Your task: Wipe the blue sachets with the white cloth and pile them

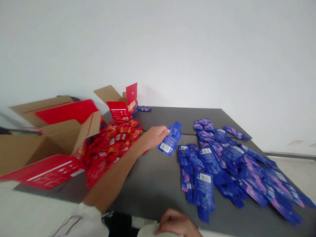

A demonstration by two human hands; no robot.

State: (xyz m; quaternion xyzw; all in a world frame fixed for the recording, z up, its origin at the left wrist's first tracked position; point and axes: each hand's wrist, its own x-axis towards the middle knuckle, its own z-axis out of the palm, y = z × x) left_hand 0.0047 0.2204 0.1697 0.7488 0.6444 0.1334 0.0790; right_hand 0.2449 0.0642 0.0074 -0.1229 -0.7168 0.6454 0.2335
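"Pinching what?"

"A flat blue foil sachet in the left hand, over the dark grey table, between a heap of red sachets and a spread of blue sachets."

"The right hand?"

"Apart, curled by the near edge; its grip is unclear."

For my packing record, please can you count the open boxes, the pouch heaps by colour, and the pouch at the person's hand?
Open cardboard boxes: 2
Red pouch heap: 1
Blue pouch heap: 1
Blue pouch at the left hand: 1
Total: 5
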